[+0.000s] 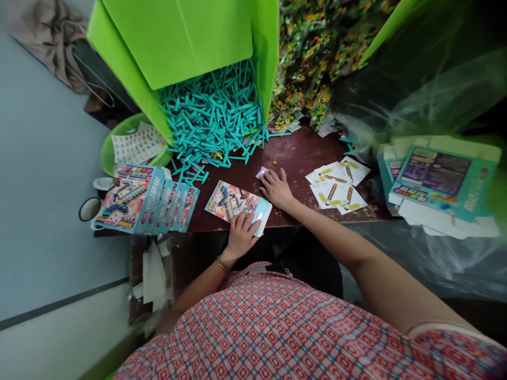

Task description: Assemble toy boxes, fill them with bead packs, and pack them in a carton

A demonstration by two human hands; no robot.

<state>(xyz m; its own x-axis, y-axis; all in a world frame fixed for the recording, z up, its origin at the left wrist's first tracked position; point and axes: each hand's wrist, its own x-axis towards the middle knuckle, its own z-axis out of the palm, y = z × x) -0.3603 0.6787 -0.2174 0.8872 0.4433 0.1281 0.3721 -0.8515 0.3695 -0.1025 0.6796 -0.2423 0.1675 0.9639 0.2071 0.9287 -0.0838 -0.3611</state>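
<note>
A red-and-white checked shirt [277, 332] filled the bottom of the view, and both forearms reached out from it to the dark brown surface [301, 153]. The left hand [241, 235] lay flat, fingers spread, on a flat printed box [237, 207] at the near edge of the surface, pressing it down rather than gripping it; a thin bangle showed at that wrist. The right hand [277, 189] rested just beyond the printed box, its fingers loosely open and its fingertips touching a small clear packet [262, 172]; whether it pinched the packet could not be told.

Left of the printed box stood a row of finished boxes [148, 199] with the same artwork, leaning against one another. Beyond the printed box, a heap of teal plastic pieces [214, 116] spilled from an open green bin [178, 42] onto the surface. Right of the printed box, past the right hand, lay several white leaflets [336, 184] with yellow and striped bars, overlapping. Farther right of the box sat a stack of unfolded box blanks [443, 184]. Beyond the leaflets rose a pile of bags with green and orange beads [317, 53]. Left of the bin, a green bowl [105, 150] held a printed sheet.
</note>
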